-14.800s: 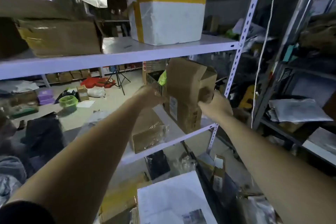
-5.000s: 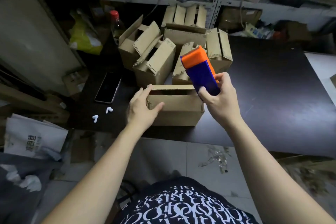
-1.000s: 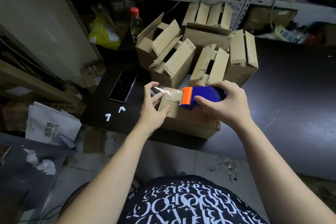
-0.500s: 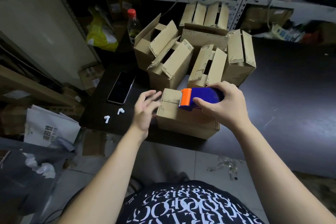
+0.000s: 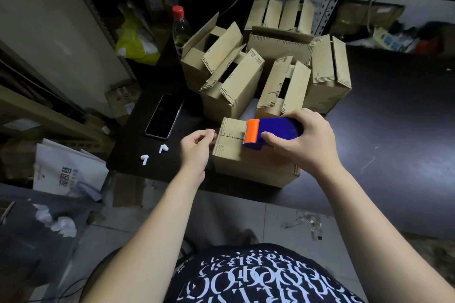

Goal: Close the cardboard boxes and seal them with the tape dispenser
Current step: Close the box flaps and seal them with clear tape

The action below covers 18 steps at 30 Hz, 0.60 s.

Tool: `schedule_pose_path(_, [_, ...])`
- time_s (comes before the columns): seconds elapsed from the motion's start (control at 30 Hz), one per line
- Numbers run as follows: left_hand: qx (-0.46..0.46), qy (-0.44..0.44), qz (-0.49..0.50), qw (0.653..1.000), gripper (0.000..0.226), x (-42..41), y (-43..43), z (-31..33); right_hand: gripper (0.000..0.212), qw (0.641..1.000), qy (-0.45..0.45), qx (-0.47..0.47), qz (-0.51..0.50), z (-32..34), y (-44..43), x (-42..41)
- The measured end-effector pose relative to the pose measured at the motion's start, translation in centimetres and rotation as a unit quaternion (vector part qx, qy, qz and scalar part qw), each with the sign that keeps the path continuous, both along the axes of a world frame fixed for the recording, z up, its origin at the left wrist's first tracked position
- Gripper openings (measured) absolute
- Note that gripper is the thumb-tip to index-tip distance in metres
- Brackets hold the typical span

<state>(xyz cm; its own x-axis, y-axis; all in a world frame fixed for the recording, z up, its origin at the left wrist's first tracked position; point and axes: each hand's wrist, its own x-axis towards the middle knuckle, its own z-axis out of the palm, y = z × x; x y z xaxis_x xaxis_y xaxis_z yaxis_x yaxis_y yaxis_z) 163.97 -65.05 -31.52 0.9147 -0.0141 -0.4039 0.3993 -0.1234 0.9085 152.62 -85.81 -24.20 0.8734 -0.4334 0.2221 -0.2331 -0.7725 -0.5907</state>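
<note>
closed box [image 5: 248,165]: sits at the near edge of the dark table [image 5: 384,135], flaps down, right in front of the person. Long side runs left to right across the view.

tape dispenser [image 5: 277,128]: lying flat on the box top, lined up with the long axis. The orange cutter end points left and the blue body trails off to the right.

right hand [image 5: 304,140]: wrapped round the blue body, thumb on the near side and fingers over the top. Solid grip, pressing it onto the cardboard.

left hand [image 5: 195,149]: just off the box's left end, touching or nearly so. The fingers [image 5: 209,134] are curled in toward the thumb. Can't tell if they're pinching a tape end, since any clear tape doesn't show up here.

what matters next: the cutter is a short way in from the left end, so my guess is the tape line along the seam is close to done. The left hand is the nearer one for smoothing or holding that end.

open boxes [image 5: 231,86]: a bunch stands behind the closed one, flaps up, not sealed yet.

other stuff: phone [image 5: 164,115] and two white earbuds [image 5: 152,155] lie on the table's left corner, well clear of the box.
</note>
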Motion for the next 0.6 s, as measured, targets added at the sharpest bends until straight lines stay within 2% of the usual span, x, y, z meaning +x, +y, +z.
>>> schedule_pose_path(0.07, [0.001, 0.012, -0.004, 1.000, 0.015, -0.4, -0.4, -0.6, 0.056, 1.000, 0.003, 0.000, 0.001, 0.0, 0.0, 0.0])
schedule_pose_path(0.17, [-0.047, 0.087, 0.011, 0.995, 0.016, -0.4, -0.8, -1.1, 0.056, 1.000, 0.006, -0.006, 0.000, 0.0, 0.0, 0.0])
schedule_pose_path(0.27, [-0.056, 0.141, 0.006, 0.988, 0.046, 0.4, -0.5, -1.2, 0.054, 1.000, 0.001, -0.005, -0.008, -0.2, 0.0, -0.1])
schedule_pose_path(0.33, [-0.015, 0.077, -0.001, 0.997, 0.053, 0.7, -0.3, -0.8, 0.051, 1.000, -0.006, -0.007, -0.010, -0.2, 0.1, -0.1])
schedule_pose_path(0.4, [0.012, -0.054, -0.040, 0.998, 0.051, 0.7, -0.2, 0.3, 0.049, 1.000, -0.010, -0.009, -0.010, -0.3, 0.1, -0.1])
schedule_pose_path(0.43, [0.018, -0.122, -0.090, 0.988, 0.053, 0.7, -0.1, 0.7, 0.049, 1.000, -0.010, -0.010, -0.008, -0.4, 0.1, -0.1])
schedule_pose_path(0.5, [0.058, -0.211, -0.245, 0.944, 0.056, 1.0, 0.2, 1.1, 0.050, 1.000, -0.010, -0.007, 0.000, -0.4, 0.0, -0.1])
schedule_pose_path(0.57, [0.114, -0.217, -0.376, 0.894, 0.061, 1.6, 0.7, 0.7, 0.050, 1.000, -0.004, 0.004, 0.019, 0.0, -0.3, -0.3])
schedule_pose_path(0.6, [0.121, -0.207, -0.405, 0.882, 0.065, 1.9, 1.0, 0.4, 0.050, 0.999, 0.002, 0.013, 0.034, 0.3, -0.6, -0.4])
